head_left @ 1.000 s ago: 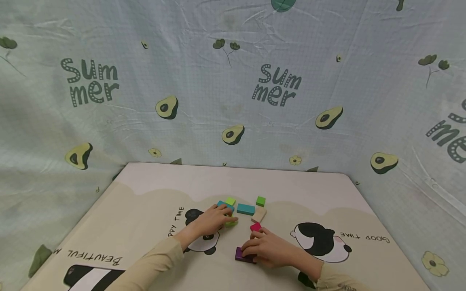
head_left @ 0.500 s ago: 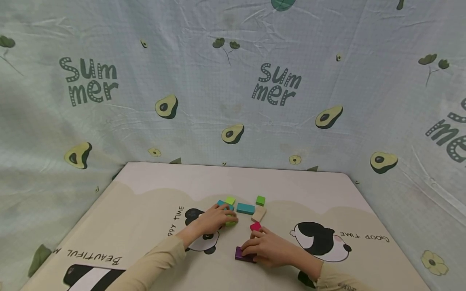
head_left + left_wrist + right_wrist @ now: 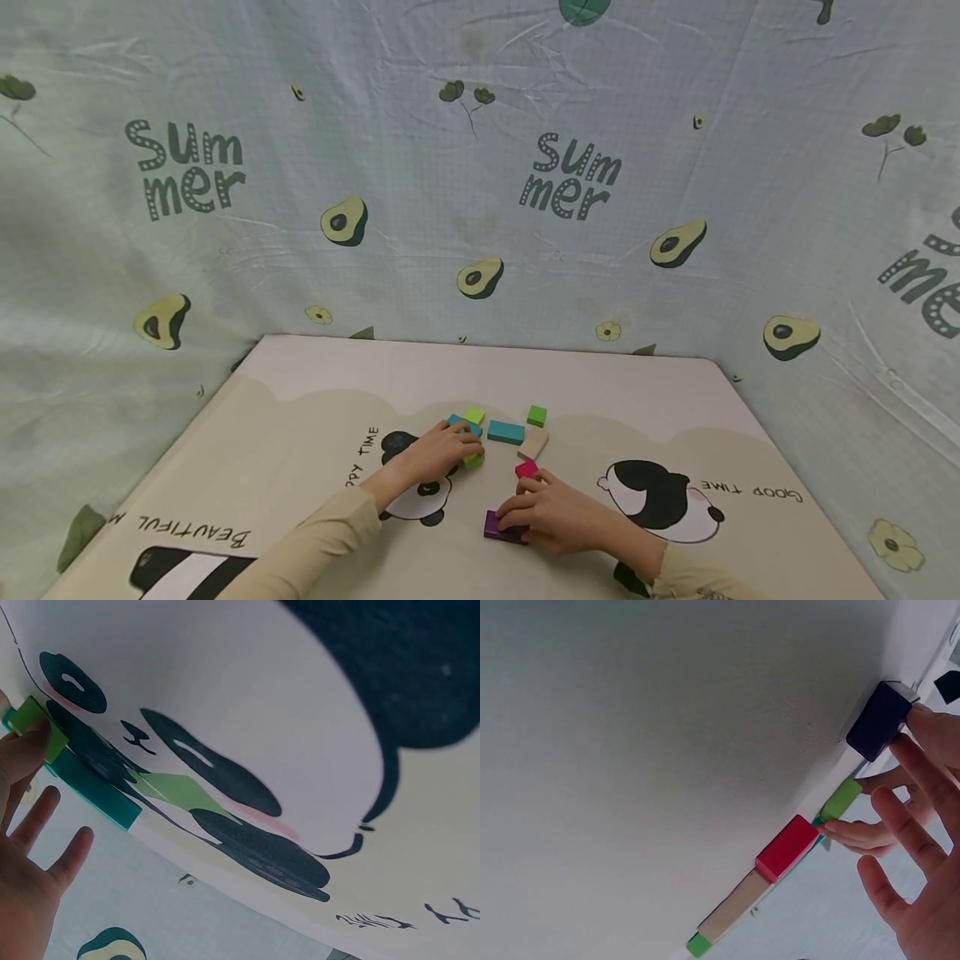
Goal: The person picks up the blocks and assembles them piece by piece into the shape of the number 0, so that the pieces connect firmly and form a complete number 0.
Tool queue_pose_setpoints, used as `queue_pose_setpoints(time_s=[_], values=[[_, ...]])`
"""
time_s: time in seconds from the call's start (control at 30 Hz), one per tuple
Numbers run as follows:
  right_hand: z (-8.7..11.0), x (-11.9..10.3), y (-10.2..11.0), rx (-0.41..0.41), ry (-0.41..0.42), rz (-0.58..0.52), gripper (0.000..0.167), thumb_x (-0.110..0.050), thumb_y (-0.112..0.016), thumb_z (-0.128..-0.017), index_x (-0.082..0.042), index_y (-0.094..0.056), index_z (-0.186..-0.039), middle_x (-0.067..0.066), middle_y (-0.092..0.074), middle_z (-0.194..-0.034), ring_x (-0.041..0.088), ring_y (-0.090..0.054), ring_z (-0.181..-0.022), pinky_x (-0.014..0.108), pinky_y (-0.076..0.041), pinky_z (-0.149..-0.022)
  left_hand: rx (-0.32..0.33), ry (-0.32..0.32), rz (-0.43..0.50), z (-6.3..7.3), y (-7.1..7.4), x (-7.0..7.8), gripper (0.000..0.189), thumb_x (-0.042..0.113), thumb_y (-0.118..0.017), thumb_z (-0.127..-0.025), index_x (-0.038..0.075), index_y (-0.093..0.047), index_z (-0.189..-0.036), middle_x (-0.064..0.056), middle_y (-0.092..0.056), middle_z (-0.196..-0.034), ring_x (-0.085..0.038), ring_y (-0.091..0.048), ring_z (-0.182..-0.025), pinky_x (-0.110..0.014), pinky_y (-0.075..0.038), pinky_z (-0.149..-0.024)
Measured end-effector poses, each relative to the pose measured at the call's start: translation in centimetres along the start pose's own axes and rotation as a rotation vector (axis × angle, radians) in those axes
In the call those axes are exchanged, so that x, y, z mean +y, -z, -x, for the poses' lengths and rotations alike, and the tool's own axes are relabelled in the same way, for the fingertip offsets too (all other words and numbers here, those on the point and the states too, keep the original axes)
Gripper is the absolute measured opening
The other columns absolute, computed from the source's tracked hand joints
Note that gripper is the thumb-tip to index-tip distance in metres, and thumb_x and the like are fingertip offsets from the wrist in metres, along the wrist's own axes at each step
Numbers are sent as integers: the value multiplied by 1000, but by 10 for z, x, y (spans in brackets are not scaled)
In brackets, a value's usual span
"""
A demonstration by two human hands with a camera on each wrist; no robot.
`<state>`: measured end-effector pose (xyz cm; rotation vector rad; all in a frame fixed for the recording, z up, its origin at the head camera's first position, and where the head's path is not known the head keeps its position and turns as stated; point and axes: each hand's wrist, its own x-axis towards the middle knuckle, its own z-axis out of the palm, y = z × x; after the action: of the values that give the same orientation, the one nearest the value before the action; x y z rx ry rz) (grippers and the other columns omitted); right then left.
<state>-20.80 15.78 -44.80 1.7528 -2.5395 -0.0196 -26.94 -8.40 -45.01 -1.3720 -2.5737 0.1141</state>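
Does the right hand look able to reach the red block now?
Probably yes: the red block lies just beyond the right hand, with nothing visible between them, though the purple block it pinches would likely need releasing first.

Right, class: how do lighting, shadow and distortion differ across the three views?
Head view: even, soft light, with a faint sheen on the creased backdrop; left wrist view: dimmer and bluish, the panda print stretched by the slanting angle; right wrist view: shaded toward the top left, a soft shadow on the table beside the purple block, which looks almost navy.
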Motion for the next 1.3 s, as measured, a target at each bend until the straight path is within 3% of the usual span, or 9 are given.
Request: queue_pose_setpoints(time_s=[0.23, 0.5, 0.77, 1.03, 1.3], values=[[1, 0, -1, 10, 8, 34, 33, -27, -60, -84, -29, -55, -116, -14, -57, -115, 5, -45, -92, 30, -39, -81, 29, -17, -16, 4, -3, 0, 29, 16, -63, -81, 20, -60, -110, 7, -62, -107, -14, -50, -102, -33, -44, -81], [1, -1, 0, -2, -6, 14, 33, -26, -60, -84, -29, -55, -116, -14, -57, -116, 6, -44, -93, 28, -38, -81, 35, -17, 14, 13, 7, 7, 26, 25, -60, -82, 21, -61, -108, 7, -62, -104, -12, -50, -100, -34, -43, -85], [2, 0, -2, 14, 5, 10, 31, -26, -59, -84, -29, -56, -115, -14, -57, -116, 5, -44, -91, 25, -36, -79, 53, -17, 36, 24, 16, 10, 27, 24, -62, -81, 20, -61, -108, 7, -62, -103, -12, -50, -98, -29, -41, -80], [2, 1, -2, 11, -3, -21, 32, -26, -60, -84, -28, -56, -115, -14, -57, -116, 5, -43, -91, 25, -36, -79, 101, -62, 36, 31, 21, 13, 28, 26, -65, -78, 21, -62, -105, 7, -62, -100, -12, -51, -96, -31, -43, -81], [3, 1, -2, 22, -4, -15, 34, -25, -62, -82, -28, -56, -116, -14, -58, -116, 5, -44, -90, 27, -37, -79, 58, -54, 96, 33, 22, 17, 26, 24, -63, -80, 23, -63, -106, 7, -61, -101, -12, -51, -99, -34, -43, -87]])
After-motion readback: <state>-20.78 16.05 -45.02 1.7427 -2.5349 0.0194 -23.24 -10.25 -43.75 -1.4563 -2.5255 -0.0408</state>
